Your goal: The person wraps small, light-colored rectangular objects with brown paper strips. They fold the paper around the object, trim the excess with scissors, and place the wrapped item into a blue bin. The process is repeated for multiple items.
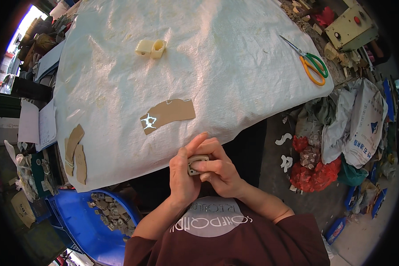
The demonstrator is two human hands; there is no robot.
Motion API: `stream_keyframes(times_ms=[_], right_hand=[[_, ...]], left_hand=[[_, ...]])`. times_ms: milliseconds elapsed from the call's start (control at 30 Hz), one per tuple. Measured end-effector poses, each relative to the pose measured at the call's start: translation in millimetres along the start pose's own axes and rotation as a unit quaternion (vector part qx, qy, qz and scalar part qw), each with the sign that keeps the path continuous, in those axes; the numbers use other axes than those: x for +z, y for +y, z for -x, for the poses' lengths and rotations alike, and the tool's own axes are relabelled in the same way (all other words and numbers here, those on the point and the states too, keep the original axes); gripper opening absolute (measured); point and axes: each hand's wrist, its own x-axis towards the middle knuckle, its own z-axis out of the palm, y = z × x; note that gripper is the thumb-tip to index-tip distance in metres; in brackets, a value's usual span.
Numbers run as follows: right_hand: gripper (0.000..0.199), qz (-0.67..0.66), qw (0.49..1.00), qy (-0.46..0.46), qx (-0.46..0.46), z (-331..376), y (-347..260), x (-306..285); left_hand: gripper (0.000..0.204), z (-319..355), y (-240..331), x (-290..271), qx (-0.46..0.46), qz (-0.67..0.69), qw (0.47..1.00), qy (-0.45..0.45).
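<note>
Just off the near edge of the white-covered table, my left hand (181, 175) and my right hand (221, 170) come together. Both are closed around a small beige-grey rounded piece (192, 166), whose kind I cannot make out. My right fingers lie across it and hide much of its surface. One finger of my left hand points up, away from the piece. Beyond my hands lies a curved brown sheet piece (175, 111) with a shiny white patch at its left end. Farther back, two cream hollow plastic pieces (150, 48) sit side by side.
Scissors (312, 66) with orange and green handles lie at the table's right side. Brown strips (76, 155) rest at the left edge. A blue tub (82, 226) below holds small grey pieces. White sacks (363, 119) and red bags (314, 173) stand on the right floor.
</note>
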Motion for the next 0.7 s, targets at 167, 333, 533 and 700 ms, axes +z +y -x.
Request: stream_keyframes(times_ms=[167,333,533,700], right_hand=[[0.057,-0.22,0.952,-0.019,0.211,-6.2,-16.2,-19.6],[0.073,-0.018,0.997,-0.009,0.078,-13.4,-17.1,-28.5],[0.067,0.118,0.992,-0.043,0.023,-29.7,-34.7,-23.8],[0.059,0.297,0.95,-0.099,-0.018,-33.6,-40.9,-13.2]], left_hand=[[0.075,-10.0,0.0,-21.2,0.066,0.009,0.991,-0.114],[0.084,-11.3,6.2,-26.3,0.09,-0.027,0.984,-0.15],[0.092,-9.2,9.6,-23.9,0.098,-0.074,0.983,-0.137],[0.086,-3.7,17.9,-17.1,0.103,-0.16,0.973,-0.132]])
